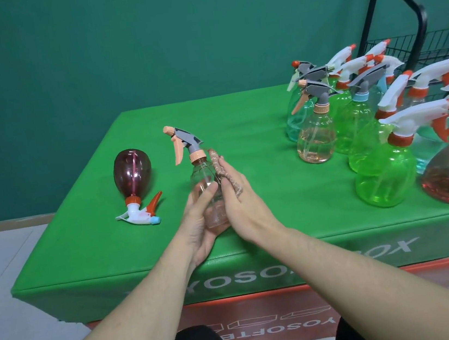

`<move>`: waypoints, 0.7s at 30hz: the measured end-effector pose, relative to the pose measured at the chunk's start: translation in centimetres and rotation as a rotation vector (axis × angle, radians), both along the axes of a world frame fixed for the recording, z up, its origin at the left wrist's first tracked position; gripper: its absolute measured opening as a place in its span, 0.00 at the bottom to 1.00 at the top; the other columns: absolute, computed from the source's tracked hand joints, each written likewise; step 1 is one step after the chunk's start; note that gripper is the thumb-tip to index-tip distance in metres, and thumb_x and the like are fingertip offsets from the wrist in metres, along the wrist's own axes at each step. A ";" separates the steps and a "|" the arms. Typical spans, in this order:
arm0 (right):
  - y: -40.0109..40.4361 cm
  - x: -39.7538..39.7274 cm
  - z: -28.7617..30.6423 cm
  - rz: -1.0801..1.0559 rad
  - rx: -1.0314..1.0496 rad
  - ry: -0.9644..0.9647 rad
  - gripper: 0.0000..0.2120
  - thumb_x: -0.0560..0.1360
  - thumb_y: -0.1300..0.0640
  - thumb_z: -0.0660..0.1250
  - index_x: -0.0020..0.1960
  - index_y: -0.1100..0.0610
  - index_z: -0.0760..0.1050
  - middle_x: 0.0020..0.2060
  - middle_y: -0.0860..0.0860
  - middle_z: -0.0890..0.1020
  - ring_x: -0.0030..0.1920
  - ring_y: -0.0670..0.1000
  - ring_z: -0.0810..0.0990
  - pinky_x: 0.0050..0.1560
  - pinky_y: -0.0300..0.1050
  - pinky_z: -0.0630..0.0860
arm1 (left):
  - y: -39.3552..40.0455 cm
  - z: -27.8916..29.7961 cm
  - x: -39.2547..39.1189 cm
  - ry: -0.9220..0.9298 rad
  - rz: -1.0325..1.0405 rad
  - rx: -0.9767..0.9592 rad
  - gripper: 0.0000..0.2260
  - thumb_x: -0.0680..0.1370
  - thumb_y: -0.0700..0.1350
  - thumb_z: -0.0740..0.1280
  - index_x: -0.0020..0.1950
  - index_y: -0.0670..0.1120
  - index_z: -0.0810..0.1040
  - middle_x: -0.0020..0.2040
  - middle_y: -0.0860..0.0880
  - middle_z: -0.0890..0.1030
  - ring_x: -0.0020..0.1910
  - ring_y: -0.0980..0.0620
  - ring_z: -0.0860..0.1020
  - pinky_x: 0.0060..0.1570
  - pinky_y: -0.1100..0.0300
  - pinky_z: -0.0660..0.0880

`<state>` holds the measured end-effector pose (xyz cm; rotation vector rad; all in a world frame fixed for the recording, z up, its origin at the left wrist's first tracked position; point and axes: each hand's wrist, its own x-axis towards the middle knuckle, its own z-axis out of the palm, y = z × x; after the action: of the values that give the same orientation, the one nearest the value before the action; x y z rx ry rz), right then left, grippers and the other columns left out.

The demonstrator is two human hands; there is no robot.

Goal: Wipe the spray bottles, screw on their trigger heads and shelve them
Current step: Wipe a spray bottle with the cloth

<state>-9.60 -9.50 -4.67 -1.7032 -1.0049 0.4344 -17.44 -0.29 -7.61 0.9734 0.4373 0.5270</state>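
Clear peach-tinted bottle (206, 189) held upright just above the near middle of the green table (240, 127), grey-and-peach trigger head (184, 141) already on its neck. Left hand (200, 221) cupped under and around the lower body, thumb and fingers curled round it. Right hand (243, 204) pressed flat against the bottle's right side, fingers nearly straight, a brownish cloth (225, 175) trapped between palm and plastic.

Probably light and nearly empty, thin-walled, likely to dent under a hard squeeze; smooth plastic, likely slippery if damp. Best held low on the belly or at the ribbed collar under the head, not by the trigger lever, which would swing or spray.

To the left, lying on its side on the table: a dark red bottle (132, 173) with white-and-orange head (140, 213), well apart from the hands. To the right, a crowded cluster of finished bottles (382, 166), green, teal, peach and pink, nozzles jutting every way. Behind them, a black wire rack (429, 45), presumably the shelf. Route to it crossing over that cluster; protruding triggers easy to snag or topple in passing.
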 end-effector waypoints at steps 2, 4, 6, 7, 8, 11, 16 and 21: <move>-0.6 -0.4 -0.4 0.006 0.012 0.024 0.24 0.86 0.49 0.50 0.81 0.42 0.54 0.78 0.43 0.62 0.69 0.37 0.64 0.73 0.37 0.56 | -0.1 0.0 0.1 -0.013 0.023 -0.003 0.42 0.63 0.53 0.81 0.74 0.45 0.72 0.59 0.44 0.85 0.51 0.47 0.85 0.48 0.49 0.83; -1.1 -0.7 -1.0 0.006 0.023 0.016 0.25 0.86 0.49 0.50 0.82 0.43 0.52 0.78 0.44 0.60 0.71 0.37 0.62 0.75 0.38 0.55 | -0.4 0.4 0.4 -0.045 0.059 -0.032 0.38 0.67 0.50 0.78 0.75 0.44 0.71 0.60 0.43 0.84 0.51 0.48 0.85 0.47 0.50 0.83; -1.6 -0.9 -1.4 0.001 0.029 -0.006 0.26 0.86 0.50 0.50 0.82 0.44 0.50 0.79 0.44 0.58 0.71 0.35 0.60 0.74 0.36 0.53 | -0.9 0.6 0.8 -0.090 0.101 -0.063 0.35 0.71 0.48 0.75 0.76 0.42 0.69 0.59 0.42 0.84 0.49 0.48 0.84 0.47 0.52 0.84; -1.8 -1.0 -1.5 0.002 0.032 -0.014 0.26 0.86 0.51 0.50 0.82 0.44 0.49 0.79 0.44 0.57 0.71 0.35 0.59 0.73 0.35 0.52 | -1.2 0.7 1.0 -0.104 0.120 -0.078 0.34 0.71 0.47 0.74 0.75 0.42 0.69 0.59 0.42 0.83 0.48 0.48 0.84 0.48 0.52 0.84; -2.0 -1.0 -1.6 0.002 0.033 -0.014 0.27 0.86 0.51 0.50 0.83 0.44 0.48 0.79 0.43 0.56 0.72 0.35 0.58 0.74 0.35 0.52 | -1.5 0.9 1.2 -0.112 0.137 -0.083 0.33 0.71 0.47 0.74 0.75 0.42 0.69 0.59 0.41 0.83 0.48 0.47 0.84 0.51 0.50 0.84; -2.7 -0.7 -1.4 -0.002 0.055 0.005 0.26 0.86 0.51 0.50 0.83 0.44 0.48 0.79 0.42 0.56 0.73 0.34 0.56 0.73 0.33 0.50 | -2.1 1.1 1.8 -0.106 0.162 -0.072 0.30 0.70 0.49 0.76 0.70 0.47 0.72 0.60 0.41 0.82 0.50 0.47 0.83 0.59 0.47 0.79; -3.4 0.5 -0.7 -0.079 0.204 0.022 0.23 0.87 0.53 0.49 0.81 0.44 0.54 0.78 0.45 0.60 0.76 0.37 0.57 0.77 0.36 0.51 | -3.0 2.0 3.1 -0.029 0.150 0.043 0.46 0.61 0.60 0.83 0.72 0.43 0.71 0.68 0.40 0.80 0.64 0.40 0.80 0.69 0.40 0.74; -3.7 1.8 -0.2 -0.191 0.081 0.326 0.29 0.82 0.33 0.43 0.69 0.45 0.73 0.56 0.52 0.83 0.40 0.46 0.79 0.41 0.42 0.75 | -4.5 2.5 4.0 0.027 0.145 0.079 0.48 0.64 0.66 0.78 0.75 0.41 0.70 0.65 0.37 0.81 0.58 0.41 0.84 0.43 0.57 0.82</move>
<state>-7.79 -13.21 -4.85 -1.5762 -0.6096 0.5191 -13.49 -4.75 -5.15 1.0307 0.5173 0.6670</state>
